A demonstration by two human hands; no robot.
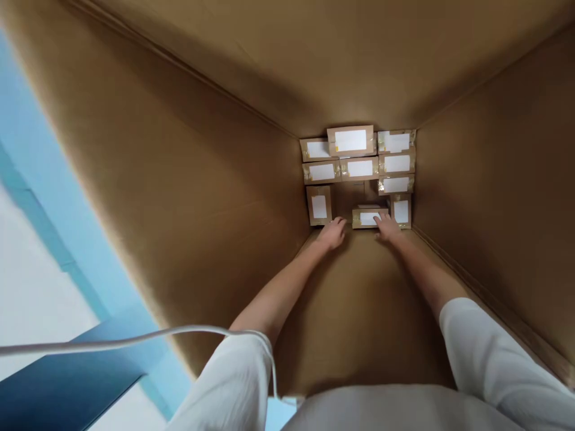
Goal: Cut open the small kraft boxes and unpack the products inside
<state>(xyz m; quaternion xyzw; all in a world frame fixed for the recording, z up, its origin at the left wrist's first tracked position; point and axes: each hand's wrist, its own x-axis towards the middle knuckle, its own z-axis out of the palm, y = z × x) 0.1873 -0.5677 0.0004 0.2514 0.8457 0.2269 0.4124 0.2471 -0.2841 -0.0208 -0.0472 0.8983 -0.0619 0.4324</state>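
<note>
Reaches deep into big carton, toward rows of labelled boxes at far end. Touches nr box w/ R hand, clearly closer than L hand. Lies just L of R hand, long axis side to side, beside R-corner box. Has open room on L, up to L-corner box. Spreads R fingers at R end of white label; can't tell if gripping. Bends L fingers, w/ nothing visibly held; can't tell how wide.
</note>
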